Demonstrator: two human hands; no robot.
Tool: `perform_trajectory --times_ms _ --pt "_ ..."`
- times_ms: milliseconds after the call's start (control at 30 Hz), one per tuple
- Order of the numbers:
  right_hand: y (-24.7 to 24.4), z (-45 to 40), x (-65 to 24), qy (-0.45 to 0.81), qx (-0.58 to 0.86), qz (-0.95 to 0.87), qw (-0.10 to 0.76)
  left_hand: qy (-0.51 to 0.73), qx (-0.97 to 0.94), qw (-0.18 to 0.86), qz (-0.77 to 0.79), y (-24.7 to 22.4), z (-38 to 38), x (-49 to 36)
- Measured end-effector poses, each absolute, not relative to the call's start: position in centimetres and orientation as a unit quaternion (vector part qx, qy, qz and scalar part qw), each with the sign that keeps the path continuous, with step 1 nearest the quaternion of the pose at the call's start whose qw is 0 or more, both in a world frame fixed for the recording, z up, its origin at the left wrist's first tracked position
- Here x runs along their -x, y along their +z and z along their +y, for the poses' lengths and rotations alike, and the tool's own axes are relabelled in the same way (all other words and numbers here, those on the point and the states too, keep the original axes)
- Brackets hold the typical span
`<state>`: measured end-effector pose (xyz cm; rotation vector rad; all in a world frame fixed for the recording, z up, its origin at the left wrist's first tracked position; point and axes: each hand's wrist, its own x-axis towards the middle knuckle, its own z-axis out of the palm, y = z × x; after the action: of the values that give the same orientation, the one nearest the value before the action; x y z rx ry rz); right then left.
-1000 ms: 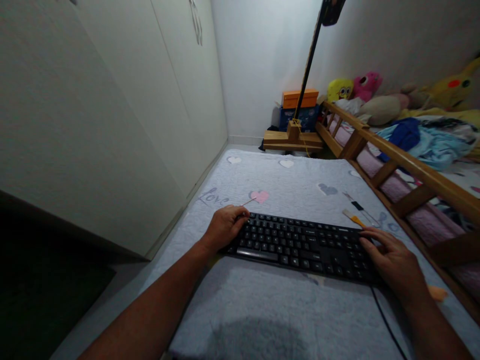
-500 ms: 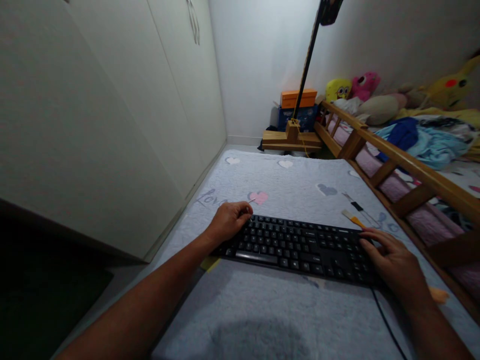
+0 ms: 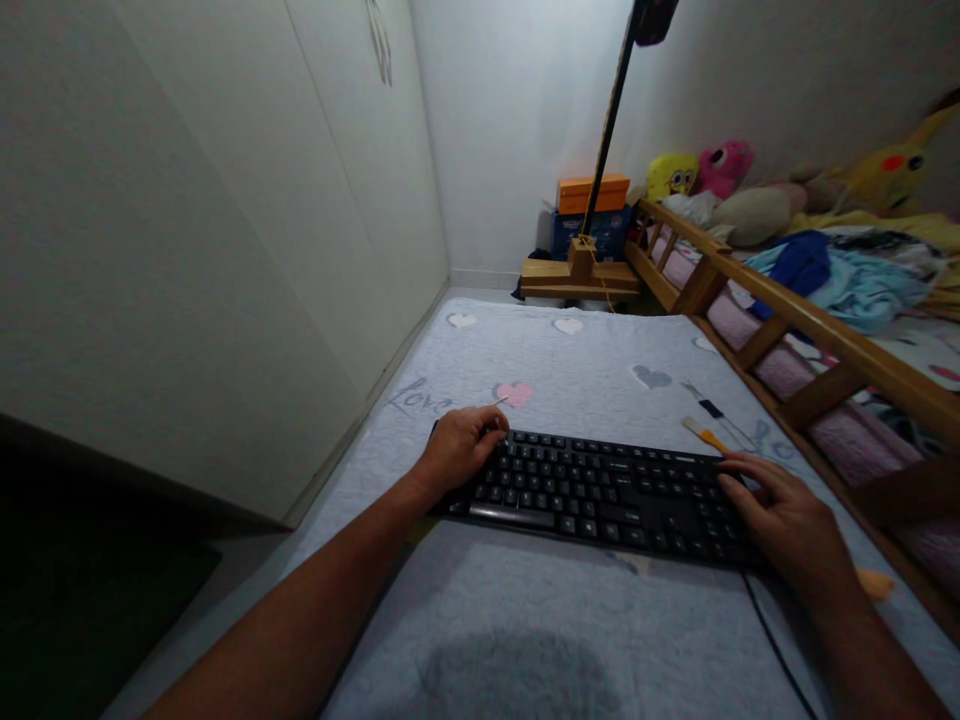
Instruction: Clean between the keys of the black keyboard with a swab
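A black keyboard (image 3: 592,490) lies on the blue-grey bedspread, its cable running toward the lower right. Over its left keys my left hand (image 3: 465,445) pinches a cotton swab (image 3: 501,401), whose pale tip sticks out past the fingers toward a pink heart print. What the swab's lower end touches is hidden by the fingers. My right hand (image 3: 780,510) grips the keyboard's right end, thumb on top near the number pad. Just beyond that hand lie a small brush (image 3: 703,433) with an orange handle and a thin wire tool (image 3: 712,409) with a black middle.
A wooden bed rail (image 3: 810,330) runs along the right, with plush toys and clothes behind it. White wardrobe doors (image 3: 300,250) rise at the left. At the far end stand a wooden stand base (image 3: 581,275) with a black pole and an orange box (image 3: 592,193).
My left hand has shifted very slightly right over the keys, still pinching the swab. My right hand stays on the keyboard's end. The whole view has moved a little.
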<state>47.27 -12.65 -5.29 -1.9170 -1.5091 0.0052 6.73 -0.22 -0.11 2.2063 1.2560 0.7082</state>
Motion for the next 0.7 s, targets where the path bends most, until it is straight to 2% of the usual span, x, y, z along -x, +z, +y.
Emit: perform_trajectory --times_ms 233,700 --pt "-5.2 -12.6 -47.3 -0.001 0.731 -0.588 0.346 0.268 -0.819 0.209 0.463 -0.3 -0.1 -6.1" --pt "-4.9 -12.7 -47.0 0.007 0.731 -0.588 0.346 0.284 -0.806 0.228 0.467 -0.4 -0.3 -5.7"
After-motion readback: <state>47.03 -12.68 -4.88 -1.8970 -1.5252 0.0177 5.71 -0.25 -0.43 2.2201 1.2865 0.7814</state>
